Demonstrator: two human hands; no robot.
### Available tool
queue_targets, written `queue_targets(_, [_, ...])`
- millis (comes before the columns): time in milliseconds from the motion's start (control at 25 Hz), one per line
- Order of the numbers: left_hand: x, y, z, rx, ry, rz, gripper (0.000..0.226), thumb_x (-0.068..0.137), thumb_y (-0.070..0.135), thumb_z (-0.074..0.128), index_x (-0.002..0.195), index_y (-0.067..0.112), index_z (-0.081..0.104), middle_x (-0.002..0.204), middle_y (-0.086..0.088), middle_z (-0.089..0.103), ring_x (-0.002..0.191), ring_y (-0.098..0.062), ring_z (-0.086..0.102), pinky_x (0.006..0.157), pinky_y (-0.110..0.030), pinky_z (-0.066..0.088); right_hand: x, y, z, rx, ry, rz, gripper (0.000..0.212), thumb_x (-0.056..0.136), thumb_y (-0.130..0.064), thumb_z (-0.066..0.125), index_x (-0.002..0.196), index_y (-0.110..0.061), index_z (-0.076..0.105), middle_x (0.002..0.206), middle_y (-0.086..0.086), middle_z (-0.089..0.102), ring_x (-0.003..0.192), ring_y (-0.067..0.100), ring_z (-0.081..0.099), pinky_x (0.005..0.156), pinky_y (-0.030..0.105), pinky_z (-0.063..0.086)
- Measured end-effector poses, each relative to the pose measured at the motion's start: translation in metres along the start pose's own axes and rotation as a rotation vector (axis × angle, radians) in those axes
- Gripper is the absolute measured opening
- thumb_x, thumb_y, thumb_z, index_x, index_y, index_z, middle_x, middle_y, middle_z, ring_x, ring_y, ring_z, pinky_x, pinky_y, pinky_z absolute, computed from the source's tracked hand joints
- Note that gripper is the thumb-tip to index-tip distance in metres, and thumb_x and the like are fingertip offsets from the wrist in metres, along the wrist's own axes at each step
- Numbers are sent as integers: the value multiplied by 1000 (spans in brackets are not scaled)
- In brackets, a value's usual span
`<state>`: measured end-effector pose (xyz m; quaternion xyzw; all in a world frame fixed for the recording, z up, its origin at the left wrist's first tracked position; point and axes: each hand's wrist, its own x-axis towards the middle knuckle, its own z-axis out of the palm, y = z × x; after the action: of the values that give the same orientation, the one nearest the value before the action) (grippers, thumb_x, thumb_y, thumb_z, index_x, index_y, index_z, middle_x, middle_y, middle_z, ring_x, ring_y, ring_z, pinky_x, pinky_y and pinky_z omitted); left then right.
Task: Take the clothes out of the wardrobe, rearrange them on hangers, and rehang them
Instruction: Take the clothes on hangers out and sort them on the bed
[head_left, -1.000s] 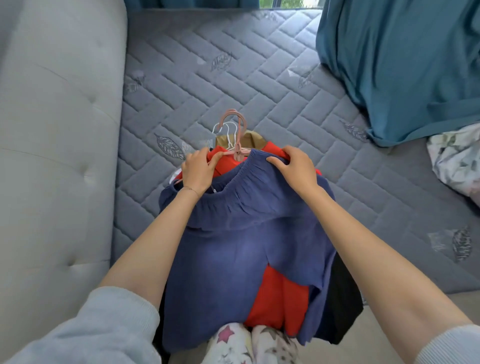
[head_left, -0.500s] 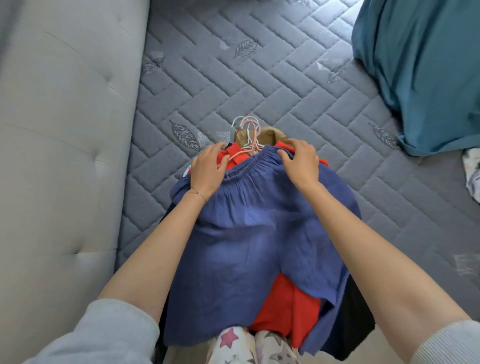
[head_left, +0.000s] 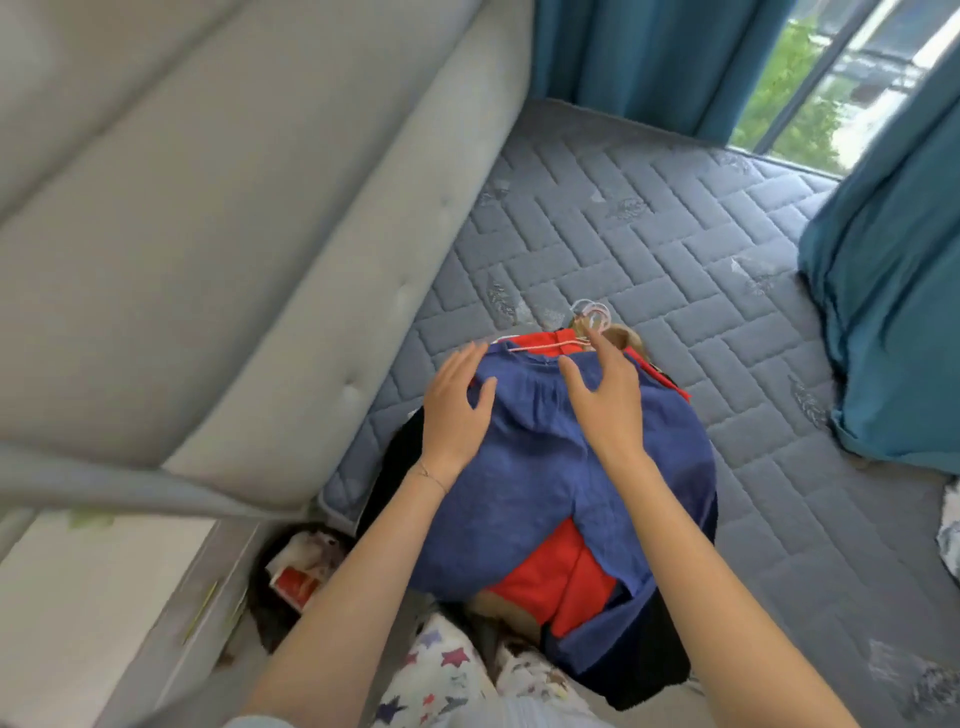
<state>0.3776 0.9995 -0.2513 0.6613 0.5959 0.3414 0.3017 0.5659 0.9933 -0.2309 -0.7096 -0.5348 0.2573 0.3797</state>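
The pile of hung clothes is lying mid-frame at the near edge of the quilted mattress (head_left: 675, 234), with a blue top (head_left: 545, 467) uppermost and a red garment (head_left: 556, 577) showing beneath. Its long axis is running up the frame, the hanger hooks (head_left: 592, 314) pointing away from the person. The left hand (head_left: 454, 410) and right hand (head_left: 602, 400) are resting flat near the neckline, fingers spread apart, gripping nothing. The cloth looks soft, light and floppy, so I'd be taking it by the hooks or shoulders.
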Motion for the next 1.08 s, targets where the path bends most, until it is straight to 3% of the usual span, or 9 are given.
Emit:
queue_targets(160, [-88, 3, -65, 30, 194, -144, 49, 97, 33, 47, 142, 15, 48, 148, -2, 47, 141, -20, 37, 116, -40, 31, -60, -62, 18, 31, -232, -159, 52, 91, -30, 62, 139, -15, 50, 136, 1, 56, 128, 19, 48, 109, 33, 37])
queue_targets(440, [-271, -9, -188, 61, 711, -405, 48, 98, 29, 47, 144, 17, 45, 150, 2, 43, 142, -12, 33, 118, -32, 24, -195, -163, 87, 52, -696, -522, 51, 94, -25, 59, 142, -16, 45, 144, 2, 49, 134, 18, 41, 112, 33, 32])
queue_targets(560, [-366, -13, -228, 44, 921, -502, 43, 100, 20, 49, 143, 18, 45, 147, 6, 45, 140, -10, 37, 118, -33, 28, -271, -205, 119, 81, -914, -642, 51, 95, -23, 58, 143, -16, 44, 145, 0, 48, 135, 15, 40, 111, 25, 29])
queue_targets(760, [-513, -9, -281, 112, 1210, -637, 41, 99, 12, 53, 140, 13, 49, 140, 9, 47, 130, 1, 39, 109, -9, 27, -417, -264, 163, 112, -1191, -827, 51, 94, -18, 59, 143, -19, 44, 142, -3, 50, 129, 14, 45, 110, 30, 34])
queue_targets(880, [-599, -13, -310, 148, 1356, -721, 42, 99, 15, 53, 140, 11, 48, 138, 12, 45, 126, 9, 37, 106, -4, 24, -509, -293, 184, 136, -1297, -917, 48, 93, -18, 60, 139, -19, 47, 139, -1, 53, 124, 16, 49, 106, 28, 36])
queue_targets(960, [-656, -18, -328, 183, 1434, -767, 43, 99, 18, 51, 141, 11, 47, 141, 9, 45, 127, 7, 37, 108, -7, 25, -572, -310, 195, 177, -1368, -954, 46, 92, -17, 61, 137, -20, 50, 135, -1, 56, 122, 15, 51, 105, 31, 40])
queue_targets(1080, [-729, -27, -351, 185, 1524, -845, 43, 100, 21, 49, 142, 13, 46, 145, 3, 47, 132, -1, 38, 113, -23, 31, -654, -331, 208, 226, -1474, -965, 45, 92, -12, 60, 136, -16, 52, 133, 1, 58, 122, 13, 52, 105, 31, 40])
